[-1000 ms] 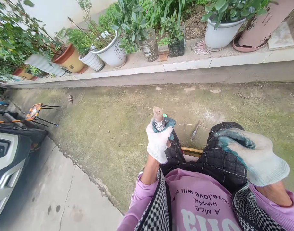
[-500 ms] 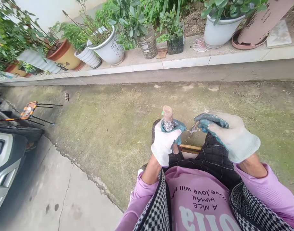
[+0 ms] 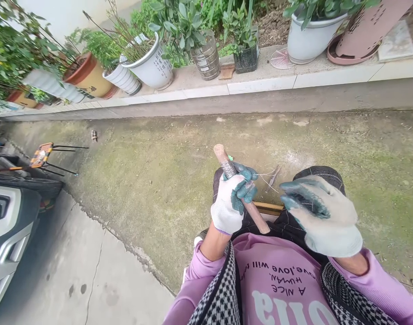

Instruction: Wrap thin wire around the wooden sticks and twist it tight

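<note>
My left hand [image 3: 231,202], in a white glove with teal fingers, is closed round a wooden stick [image 3: 257,217] that has thin wire [image 3: 228,169] wound near its upper end. The stick tilts up and to the left over my knees. A fine wire strand [image 3: 268,175] runs from the winding toward my right hand [image 3: 323,215]. My right hand, gloved the same way, hovers to the right above my knee with its fingers curled together; the strand is too thin to see between them.
Mossy concrete ground [image 3: 152,180] lies in front of me. A low kerb [image 3: 260,85] carries several potted plants [image 3: 149,63]. A parked vehicle [image 3: 6,216] and an orange-handled tool [image 3: 40,155] are at the left. A wooden slat [image 3: 269,208] shows between my knees.
My right hand swung in to the winding, then drew back to the right. The stick has tipped from upright to leaning left in my left hand.
</note>
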Available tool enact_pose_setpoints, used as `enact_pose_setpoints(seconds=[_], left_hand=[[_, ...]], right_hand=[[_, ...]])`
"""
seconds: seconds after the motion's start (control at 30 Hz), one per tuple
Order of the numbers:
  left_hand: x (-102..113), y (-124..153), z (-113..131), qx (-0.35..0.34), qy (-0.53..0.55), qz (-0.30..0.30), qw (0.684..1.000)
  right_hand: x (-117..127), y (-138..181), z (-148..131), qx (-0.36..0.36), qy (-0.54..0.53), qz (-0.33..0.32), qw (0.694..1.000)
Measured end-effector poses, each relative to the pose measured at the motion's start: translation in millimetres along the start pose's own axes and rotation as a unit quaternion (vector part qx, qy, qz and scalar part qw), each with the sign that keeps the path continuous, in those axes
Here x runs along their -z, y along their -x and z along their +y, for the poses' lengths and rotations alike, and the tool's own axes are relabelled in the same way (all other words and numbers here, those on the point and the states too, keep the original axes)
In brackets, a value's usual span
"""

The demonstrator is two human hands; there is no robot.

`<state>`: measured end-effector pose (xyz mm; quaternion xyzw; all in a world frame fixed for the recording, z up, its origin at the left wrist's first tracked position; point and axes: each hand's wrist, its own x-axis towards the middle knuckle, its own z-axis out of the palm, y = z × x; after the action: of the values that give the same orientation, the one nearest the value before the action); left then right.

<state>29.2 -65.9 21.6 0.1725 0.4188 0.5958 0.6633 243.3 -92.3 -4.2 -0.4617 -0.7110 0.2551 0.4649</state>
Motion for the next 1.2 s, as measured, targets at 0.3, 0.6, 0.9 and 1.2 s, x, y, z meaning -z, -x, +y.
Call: enact_pose_setpoints(seconds=[0.3,0.6,0.9,1.2], left_hand=[[5.4,5.7,-3.0,-0.072,-0.058,-0.001,0.996],[11.1,12.2,-5.2,-0.086,-0.118,-0.002,0.989],[15.2,22.8,0.8,-0.124,-0.151,0.003,0.981],[12.9,23.8,2.6,-0.130,-0.152,0.016,0.980]], right_hand=[[-9.5,-31.9,-6.0,-0.200,-0.288,-0.035,0.936],[-14.1,-43.3,-11.4,-0.238,-0.324,-0.115,0.909],[-5.6,-42.5,-5.9,-0.070,-0.124,-0.035,0.989],[-2.8,-46.7,-21.5,-0.316,-0.434,-0.107,0.837]])
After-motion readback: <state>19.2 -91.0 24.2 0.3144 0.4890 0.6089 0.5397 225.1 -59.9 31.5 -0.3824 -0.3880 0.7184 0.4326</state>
